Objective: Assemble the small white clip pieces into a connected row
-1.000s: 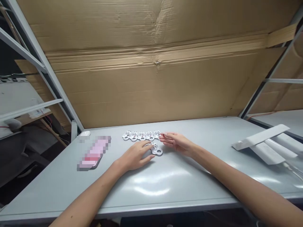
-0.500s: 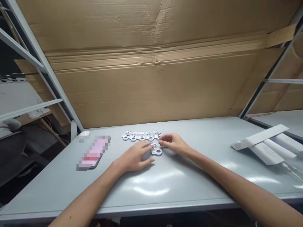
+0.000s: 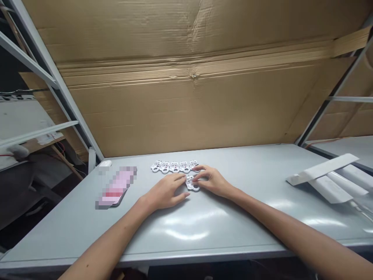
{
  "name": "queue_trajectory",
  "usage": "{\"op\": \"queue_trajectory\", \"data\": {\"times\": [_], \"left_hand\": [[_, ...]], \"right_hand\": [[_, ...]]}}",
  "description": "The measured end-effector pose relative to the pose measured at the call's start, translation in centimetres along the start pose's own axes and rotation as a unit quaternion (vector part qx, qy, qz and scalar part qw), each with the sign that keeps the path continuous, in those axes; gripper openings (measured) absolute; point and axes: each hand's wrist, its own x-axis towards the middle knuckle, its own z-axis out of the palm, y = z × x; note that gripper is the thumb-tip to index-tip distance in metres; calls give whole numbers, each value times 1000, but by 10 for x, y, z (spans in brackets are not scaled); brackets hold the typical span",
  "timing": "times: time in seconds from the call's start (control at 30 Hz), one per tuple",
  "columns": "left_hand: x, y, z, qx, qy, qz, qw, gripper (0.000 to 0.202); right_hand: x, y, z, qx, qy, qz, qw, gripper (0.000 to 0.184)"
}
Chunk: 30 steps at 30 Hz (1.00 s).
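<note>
A single white plastic part with a round ring (image 3: 190, 186) lies flat on the grey table, in front of a row of several similar white parts (image 3: 174, 167) with small dark and red spots. My left hand (image 3: 166, 191) rests at the single part's left side, fingertips at its edge, thumb and fingers apart. From the right, my right hand (image 3: 214, 181) reaches over the same part. Its thumb overlaps the part's top right, while its index finger extends toward the row's right end; a gap shows between them. Whether the thumb presses on the part is unclear.
To the left lie a blurred pink phone-like object (image 3: 118, 188) and a white mouse-like item (image 3: 105, 163). White folded strips or packets (image 3: 326, 177) with a cable lie at the right. A cardboard wall (image 3: 186, 112) and metal shelf posts (image 3: 62, 91) bound the table (image 3: 233, 229).
My right hand has shifted slightly left and down, so its thumb now overlaps the single white part. My left hand stays nearly still at that part's left edge.
</note>
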Motion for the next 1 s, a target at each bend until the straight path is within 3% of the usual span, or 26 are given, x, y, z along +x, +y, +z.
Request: {"op": "queue_trajectory", "data": {"times": [0.33,0.53,0.7,1.0], "left_hand": [[0,1,-1,-4,-2,-2,1000,41],[-1,0,-1,-12,-11,-5,1000,43],[-1,2,0,-31,-23,-7,999,49],[-2,-14,2,19,23,-44,999,42]], "right_hand": [[-1,-11,-14,-27,-87,-24,996,26],[-2,-14,-14,-61,-69,-70,993,34],[-3,-13,-14,-104,-98,-106,984,38],[-5,-23,-16,-99,-134,-80,983,41]]}}
